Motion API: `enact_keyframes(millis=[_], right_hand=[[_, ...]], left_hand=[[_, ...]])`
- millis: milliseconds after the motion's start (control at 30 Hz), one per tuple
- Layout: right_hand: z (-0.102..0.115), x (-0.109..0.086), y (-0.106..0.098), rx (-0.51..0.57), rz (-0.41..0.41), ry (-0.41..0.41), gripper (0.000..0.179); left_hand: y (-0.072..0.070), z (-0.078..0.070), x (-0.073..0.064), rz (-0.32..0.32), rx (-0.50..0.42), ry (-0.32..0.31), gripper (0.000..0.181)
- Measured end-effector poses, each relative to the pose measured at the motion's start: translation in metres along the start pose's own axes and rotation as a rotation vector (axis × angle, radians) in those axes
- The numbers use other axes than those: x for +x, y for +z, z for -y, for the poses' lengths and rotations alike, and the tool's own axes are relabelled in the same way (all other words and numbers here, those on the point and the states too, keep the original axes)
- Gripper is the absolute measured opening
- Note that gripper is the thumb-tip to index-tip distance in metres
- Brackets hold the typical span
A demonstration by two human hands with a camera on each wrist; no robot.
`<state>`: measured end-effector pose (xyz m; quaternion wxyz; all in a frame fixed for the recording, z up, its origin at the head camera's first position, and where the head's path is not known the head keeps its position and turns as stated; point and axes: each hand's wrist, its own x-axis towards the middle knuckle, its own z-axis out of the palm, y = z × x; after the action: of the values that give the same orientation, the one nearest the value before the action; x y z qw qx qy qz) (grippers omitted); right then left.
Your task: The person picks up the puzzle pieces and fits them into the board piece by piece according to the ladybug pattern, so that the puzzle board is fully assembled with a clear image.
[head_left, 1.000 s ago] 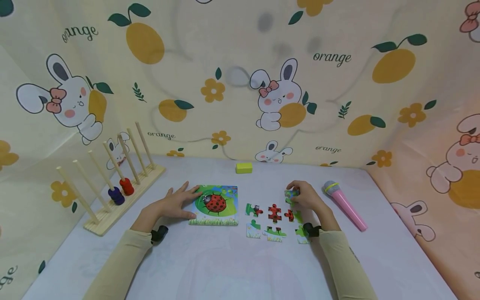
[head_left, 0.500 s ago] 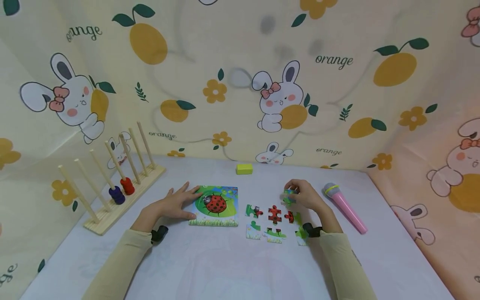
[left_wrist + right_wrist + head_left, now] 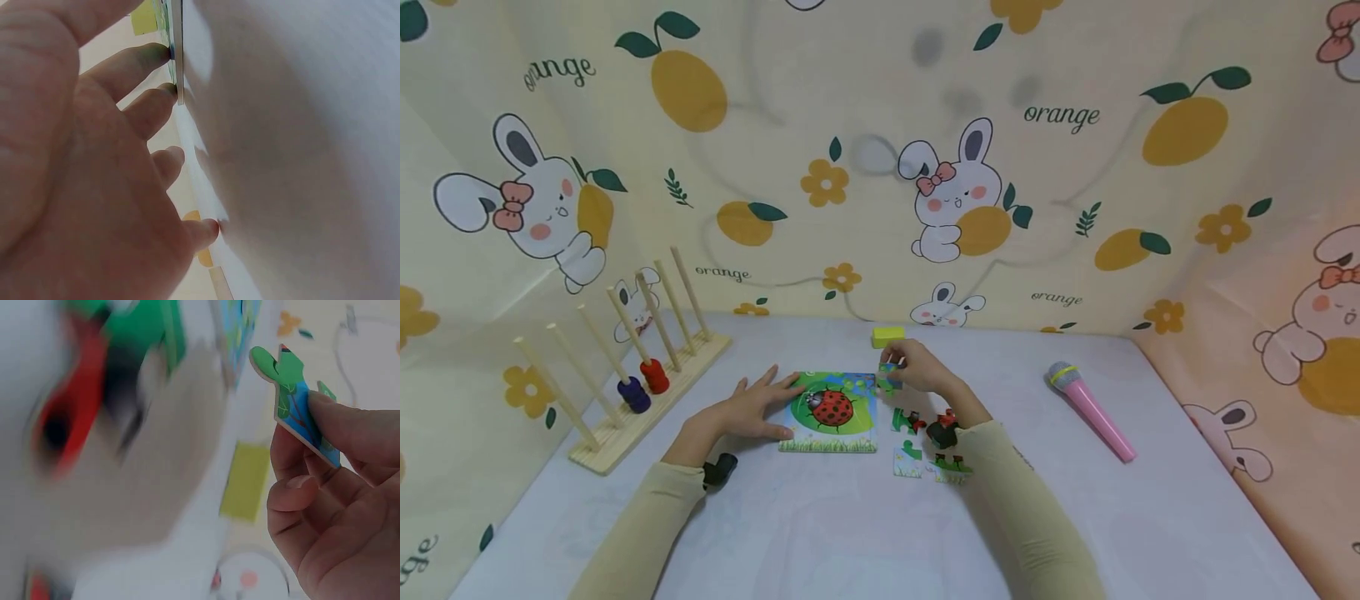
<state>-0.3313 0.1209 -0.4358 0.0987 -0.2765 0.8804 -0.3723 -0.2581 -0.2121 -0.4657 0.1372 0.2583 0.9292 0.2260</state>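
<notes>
Pinching puzzle piece (image 3: 303, 412) aslant (right hand (image 3: 917, 367)), knob (image 3: 264, 362) down.

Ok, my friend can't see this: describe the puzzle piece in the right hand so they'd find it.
On the white table, find the ladybug picture the left hand touches. Beside its top right corner, the right hand pinches a green and blue puzzle piece. Unlike the loose pieces lying nearby, it is held up.

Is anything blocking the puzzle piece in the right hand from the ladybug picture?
Nothing visible is. The right hand holds the puzzle piece beside the ladybug picture, near its far right corner; the yellow block sits farther back, not between them.
</notes>
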Motion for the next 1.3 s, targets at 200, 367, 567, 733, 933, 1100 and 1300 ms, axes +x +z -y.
enact_keyframes(millis=[200,367,567,733,933,1100,1300], right_hand=[[0.012,0.025,0.024,0.007,0.039,-0.022,0.017],[0.017,0.033,0.039,-0.024,0.036,0.006,0.017],[0.027,0.030,0.047,-0.101,0.026,0.070,0.027],[0.031,0.027,0.051,-0.264,0.055,0.088,0.042],[0.033,0.027,0.053,-0.416,0.051,0.061,0.047],[0.032,0.027,0.053,-0.474,0.034,0.051,0.053],[0.031,0.027,0.052,-0.520,0.039,0.037,0.050]], left_hand=[[0.000,-0.001,0.001,-0.003,-0.002,0.007,0.085],[0.001,0.000,0.002,-0.004,0.004,0.015,0.085],[0.002,0.002,0.003,-0.009,0.011,0.020,0.085],[0.001,0.001,0.002,-0.004,0.004,0.003,0.085],[0.001,0.001,0.002,0.002,0.003,-0.009,0.086],[0.001,0.000,0.003,0.004,0.004,-0.010,0.085],[0.000,-0.001,0.003,-0.003,0.005,-0.005,0.085]])
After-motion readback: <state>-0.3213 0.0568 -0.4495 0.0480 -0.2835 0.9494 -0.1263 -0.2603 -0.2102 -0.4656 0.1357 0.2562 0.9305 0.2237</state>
